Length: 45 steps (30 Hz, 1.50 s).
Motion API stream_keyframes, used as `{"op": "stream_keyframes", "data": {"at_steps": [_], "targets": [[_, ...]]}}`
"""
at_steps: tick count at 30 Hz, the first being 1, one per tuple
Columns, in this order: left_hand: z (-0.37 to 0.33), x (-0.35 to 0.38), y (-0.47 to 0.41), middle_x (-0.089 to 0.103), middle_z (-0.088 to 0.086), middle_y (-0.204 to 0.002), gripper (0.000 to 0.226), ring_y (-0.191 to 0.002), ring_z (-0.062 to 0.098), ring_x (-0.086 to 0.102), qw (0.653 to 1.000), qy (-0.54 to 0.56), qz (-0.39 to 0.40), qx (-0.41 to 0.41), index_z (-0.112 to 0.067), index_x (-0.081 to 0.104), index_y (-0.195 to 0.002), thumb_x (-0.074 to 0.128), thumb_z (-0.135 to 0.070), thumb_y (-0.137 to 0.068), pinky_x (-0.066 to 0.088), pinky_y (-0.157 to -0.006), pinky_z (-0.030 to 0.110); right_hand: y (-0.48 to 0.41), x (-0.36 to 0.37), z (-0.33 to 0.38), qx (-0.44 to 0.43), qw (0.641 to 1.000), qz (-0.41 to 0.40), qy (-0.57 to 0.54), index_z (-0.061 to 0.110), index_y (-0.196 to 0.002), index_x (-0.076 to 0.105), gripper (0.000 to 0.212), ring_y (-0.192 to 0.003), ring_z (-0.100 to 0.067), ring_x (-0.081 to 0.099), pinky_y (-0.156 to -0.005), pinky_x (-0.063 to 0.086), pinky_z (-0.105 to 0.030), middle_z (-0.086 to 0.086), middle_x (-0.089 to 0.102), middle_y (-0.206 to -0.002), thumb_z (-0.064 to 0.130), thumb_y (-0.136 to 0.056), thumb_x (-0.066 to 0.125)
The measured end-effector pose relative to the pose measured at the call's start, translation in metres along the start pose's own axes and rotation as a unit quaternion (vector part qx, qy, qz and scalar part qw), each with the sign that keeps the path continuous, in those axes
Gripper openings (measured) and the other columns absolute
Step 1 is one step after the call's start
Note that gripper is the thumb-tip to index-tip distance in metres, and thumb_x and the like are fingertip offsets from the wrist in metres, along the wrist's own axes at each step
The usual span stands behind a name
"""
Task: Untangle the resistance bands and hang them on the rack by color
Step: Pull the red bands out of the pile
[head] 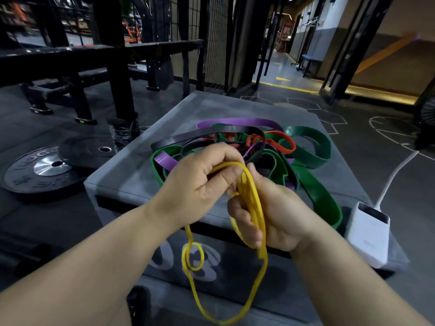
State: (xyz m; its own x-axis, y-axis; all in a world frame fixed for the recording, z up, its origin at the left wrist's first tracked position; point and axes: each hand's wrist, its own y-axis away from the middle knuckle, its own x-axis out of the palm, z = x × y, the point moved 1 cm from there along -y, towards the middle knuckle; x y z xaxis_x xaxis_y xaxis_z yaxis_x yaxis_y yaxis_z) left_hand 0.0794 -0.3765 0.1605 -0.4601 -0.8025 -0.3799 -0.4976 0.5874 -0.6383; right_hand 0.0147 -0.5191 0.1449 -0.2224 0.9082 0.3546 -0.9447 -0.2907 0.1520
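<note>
**Yellow band in both hands, heap lying beyond**

The left hand (200,184) is pinching the top arc of the yellow band (263,255) between thumb and curled fingers. The right hand (275,220) is curling round its gathered strands just below. The band is hanging downward from the grip, toward the person, with a small twisted loop dangling under the left wrist (probably what needs shaking out next). The tangle (259,147) of other colours is lying past the hands on the grey box (131,177), whose front is showing "03". The weight plate (23,175) is showing "ROG".
</note>
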Motion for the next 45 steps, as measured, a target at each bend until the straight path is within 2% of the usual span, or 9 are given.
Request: {"op": "stream_keyframes", "data": {"at_steps": [5, 13, 18, 22, 26, 32, 35, 38, 45], "targets": [[0.002, -0.001, 0.001, 0.059, -0.009, -0.068, 0.011, -0.059, 0.004, 0.057, 0.999, 0.008, -0.026, -0.044, -0.017, 0.060, -0.087, 0.056, -0.023, -0.096, 0.042, -0.061, 0.012, 0.001, -0.009, -0.003, 0.061, 0.979, 0.190, -0.027, 0.012, -0.091, 0.059, 0.071, -0.039, -0.014, 0.056, -0.046, 0.048, -0.021, 0.004, 0.046, -0.047, 0.080, -0.073, 0.052], [0.023, 0.010, 0.001, 0.058, -0.008, -0.076, 0.016, -0.074, 0.006, 0.052, 0.986, 0.023, 0.025, -0.166, -0.023, 0.060, -0.083, 0.050, -0.034, -0.088, 0.042, -0.074, 0.021, 0.003, -0.020, -0.008, 0.051, 0.963, 0.266, -0.008, 0.012, -0.084, 0.045, 0.034, -0.042, 0.000, 0.051, -0.044, 0.037, -0.020, 0.009, 0.036, -0.048, 0.041, -0.092, 0.062], [0.024, 0.019, 0.005, 0.064, -0.008, -0.072, 0.032, -0.068, 0.007, 0.059, 0.924, 0.239, 0.085, -0.285, -0.011, 0.061, -0.098, 0.038, -0.033, -0.101, 0.048, -0.065, 0.019, 0.003, -0.029, -0.001, 0.060, 0.965, 0.247, -0.065, 0.016, -0.080, 0.050, 0.026, -0.036, -0.004, 0.029, -0.040, 0.027, -0.016, 0.009, 0.033, -0.049, 0.034, -0.099, 0.052], [0.019, 0.014, 0.004, 0.065, -0.007, -0.068, 0.024, -0.055, 0.010, 0.052, 0.934, 0.189, 0.162, -0.256, -0.012, 0.057, -0.096, 0.051, -0.035, -0.093, 0.044, -0.052, 0.019, 0.004, -0.040, 0.001, 0.080, 0.967, 0.231, -0.075, 0.017, -0.077, 0.053, 0.028, -0.036, -0.004, 0.030, -0.042, 0.033, -0.015, 0.010, 0.033, -0.048, 0.035, -0.098, 0.052], [0.022, 0.010, 0.001, 0.062, -0.009, -0.063, 0.011, -0.058, 0.002, 0.056, 0.953, 0.183, 0.096, -0.220, -0.011, 0.054, -0.087, 0.061, -0.003, -0.089, 0.045, -0.058, 0.016, 0.003, -0.049, -0.003, 0.095, 0.980, 0.171, -0.030, 0.022, -0.071, 0.056, 0.030, -0.040, 0.000, 0.039, -0.042, 0.036, -0.015, 0.012, 0.043, -0.053, 0.045, -0.085, 0.070], [0.027, 0.009, 0.003, 0.056, -0.015, -0.065, 0.022, -0.055, 0.002, 0.046, 0.955, 0.223, 0.014, -0.196, -0.016, 0.051, -0.087, 0.067, -0.013, -0.074, 0.041, -0.052, 0.017, 0.003, -0.051, -0.005, 0.073, 0.992, 0.104, 0.000, 0.019, -0.064, 0.056, 0.038, -0.045, -0.002, 0.040, -0.040, 0.040, -0.014, 0.002, 0.049, -0.069, 0.045, -0.070, 0.083], [0.030, 0.008, 0.003, 0.054, -0.017, -0.069, 0.022, -0.055, 0.002, 0.044, 0.956, 0.220, 0.009, -0.194, -0.020, 0.050, -0.089, 0.065, -0.014, -0.074, 0.039, -0.050, 0.019, 0.003, -0.050, -0.003, 0.015, 0.994, 0.105, -0.012, 0.022, -0.061, 0.043, 0.044, -0.048, -0.009, 0.046, -0.067, 0.055, -0.031, 0.005, 0.035, -0.059, 0.041, -0.077, 0.079], [0.031, 0.008, 0.004, 0.051, -0.015, -0.067, 0.021, -0.051, 0.005, 0.040, 0.942, 0.266, 0.003, -0.205, -0.019, 0.048, -0.092, 0.062, -0.013, -0.076, 0.034, -0.047, 0.019, 0.002, -0.047, -0.004, -0.046, 0.985, 0.160, -0.032, 0.021, -0.068, 0.041, 0.035, -0.065, -0.018, 0.060, -0.103, 0.039, -0.049, 0.002, 0.032, -0.060, 0.035, -0.091, 0.064], [0.035, 0.010, 0.002, 0.043, -0.010, -0.060, 0.018, -0.047, 0.008, 0.032, 0.914, 0.350, -0.034, -0.203, -0.017, 0.044, -0.094, 0.057, -0.013, -0.082, 0.030, -0.042, 0.017, -0.002, -0.041, -0.019, -0.016, 0.962, 0.242, -0.124, 0.006, -0.117, 0.050, 0.022, -0.059, -0.011, 0.066, -0.069, 0.052, -0.031, -0.001, 0.059, -0.072, 0.021, -0.102, 0.047]]}}
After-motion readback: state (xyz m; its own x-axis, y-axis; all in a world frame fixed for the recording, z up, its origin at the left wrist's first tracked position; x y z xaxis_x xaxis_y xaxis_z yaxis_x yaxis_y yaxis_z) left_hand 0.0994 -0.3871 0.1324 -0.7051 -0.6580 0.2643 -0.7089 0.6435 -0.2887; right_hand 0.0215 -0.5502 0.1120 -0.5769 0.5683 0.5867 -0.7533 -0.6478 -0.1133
